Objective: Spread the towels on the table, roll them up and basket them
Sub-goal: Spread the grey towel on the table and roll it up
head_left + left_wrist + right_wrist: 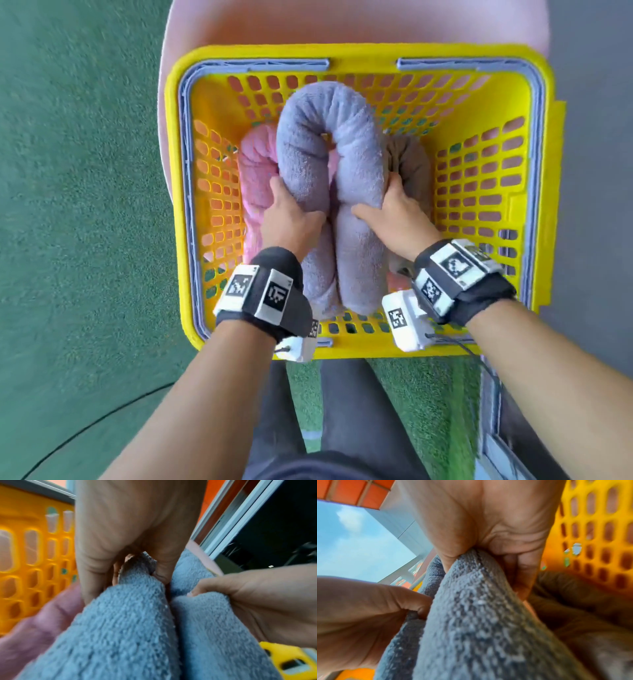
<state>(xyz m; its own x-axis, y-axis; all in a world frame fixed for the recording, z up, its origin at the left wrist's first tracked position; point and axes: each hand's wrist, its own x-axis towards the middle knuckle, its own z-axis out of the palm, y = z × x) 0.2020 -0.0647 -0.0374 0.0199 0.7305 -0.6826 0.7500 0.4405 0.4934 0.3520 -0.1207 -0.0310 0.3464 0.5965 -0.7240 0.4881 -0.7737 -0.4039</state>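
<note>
A rolled grey-lilac towel (329,144), bent into a U, sits in the yellow basket (185,212). My left hand (291,216) grips its left leg and my right hand (394,209) grips its right leg, thumbs facing each other in the middle. In the left wrist view my left hand (123,547) wraps the grey towel (123,622), with the right hand (260,601) beside it. The right wrist view shows my right hand (496,527) curled round the grey towel (479,615). A rolled pink towel (255,174) lies to its left, a brown towel (412,161) to its right.
The basket stands on a pink seat (342,24) over green turf (75,171). Grey handles (287,64) lie folded along its rim. My legs in dark trousers (346,411) are just below the basket. A black cable (96,421) crosses the turf at lower left.
</note>
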